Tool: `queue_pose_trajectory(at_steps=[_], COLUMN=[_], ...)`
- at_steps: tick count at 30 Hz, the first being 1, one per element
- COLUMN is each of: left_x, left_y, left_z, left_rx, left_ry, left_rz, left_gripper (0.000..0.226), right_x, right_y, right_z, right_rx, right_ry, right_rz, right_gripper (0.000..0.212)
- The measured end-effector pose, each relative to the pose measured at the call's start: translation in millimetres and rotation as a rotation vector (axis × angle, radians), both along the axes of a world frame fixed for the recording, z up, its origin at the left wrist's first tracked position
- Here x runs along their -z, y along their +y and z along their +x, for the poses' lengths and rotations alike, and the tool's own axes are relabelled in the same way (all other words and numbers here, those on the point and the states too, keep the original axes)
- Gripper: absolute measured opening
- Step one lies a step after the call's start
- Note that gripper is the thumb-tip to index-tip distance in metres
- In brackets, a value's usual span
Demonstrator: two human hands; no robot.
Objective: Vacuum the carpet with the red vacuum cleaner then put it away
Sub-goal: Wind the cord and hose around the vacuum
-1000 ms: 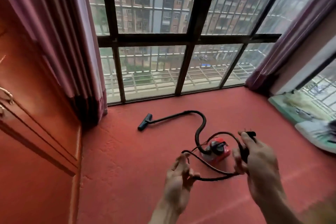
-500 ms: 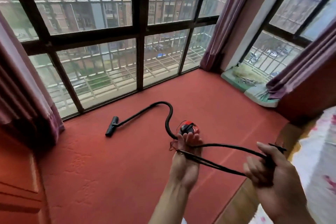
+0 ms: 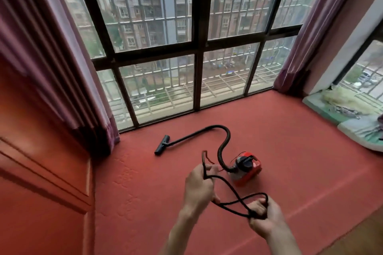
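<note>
A small red vacuum cleaner (image 3: 246, 168) sits on the red carpet (image 3: 290, 151) in front of the window. Its black hose (image 3: 224, 141) curves up from the body, and the wand runs left to a black floor nozzle (image 3: 162, 145) lying on the carpet. A black power cord (image 3: 234, 192) is looped between my hands, above the carpet and near the vacuum. My left hand (image 3: 199, 188) grips one end of the loops, with a cord end sticking up above it. My right hand (image 3: 264, 219) grips the other end of the loops.
A tall barred window (image 3: 196, 47) fills the far side, with mauve curtains at left (image 3: 51, 58) and right (image 3: 306, 37). Wooden cabinet panels (image 3: 41, 182) stand at the left. Green and grey cushions (image 3: 352, 118) lie at the right by a second window.
The view has swung back left. The cord, stretched taut between my hands half a second ago, now hangs in slack crossed loops, and my hands have come closer together.
</note>
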State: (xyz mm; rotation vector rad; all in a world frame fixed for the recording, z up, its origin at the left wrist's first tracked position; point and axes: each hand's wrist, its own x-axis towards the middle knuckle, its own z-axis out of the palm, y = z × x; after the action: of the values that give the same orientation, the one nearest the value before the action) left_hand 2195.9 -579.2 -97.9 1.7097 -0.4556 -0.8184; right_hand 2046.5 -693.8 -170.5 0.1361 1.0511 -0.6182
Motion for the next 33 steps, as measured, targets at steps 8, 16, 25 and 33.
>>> queue_pose_trajectory(at_steps=[8, 16, 25, 33], left_x=[-11.7, -18.1, 12.1, 105.6], left_y=[13.1, 28.1, 6.0, -68.2], left_z=[7.0, 11.8, 45.5, 103.0], left_rx=[0.152, 0.326, 0.020, -0.548], left_ry=[-0.355, -0.477, -0.285, 0.501], left_rz=[0.187, 0.263, -0.033, -0.169], left_gripper=[0.024, 0.053, 0.059, 0.018], right_x=[29.5, 35.0, 17.0, 15.1], right_y=[-25.3, -48.7, -70.2, -94.8], right_z=[49.8, 92.7, 117.8, 129.9], right_rx=[-0.295, -0.427, -0.429, -0.489], right_ry=[-0.168, -0.245, 0.137, 0.623], right_rz=[0.094, 0.056, -0.264, -0.667], right_gripper=[0.027, 0.045, 0.037, 0.026])
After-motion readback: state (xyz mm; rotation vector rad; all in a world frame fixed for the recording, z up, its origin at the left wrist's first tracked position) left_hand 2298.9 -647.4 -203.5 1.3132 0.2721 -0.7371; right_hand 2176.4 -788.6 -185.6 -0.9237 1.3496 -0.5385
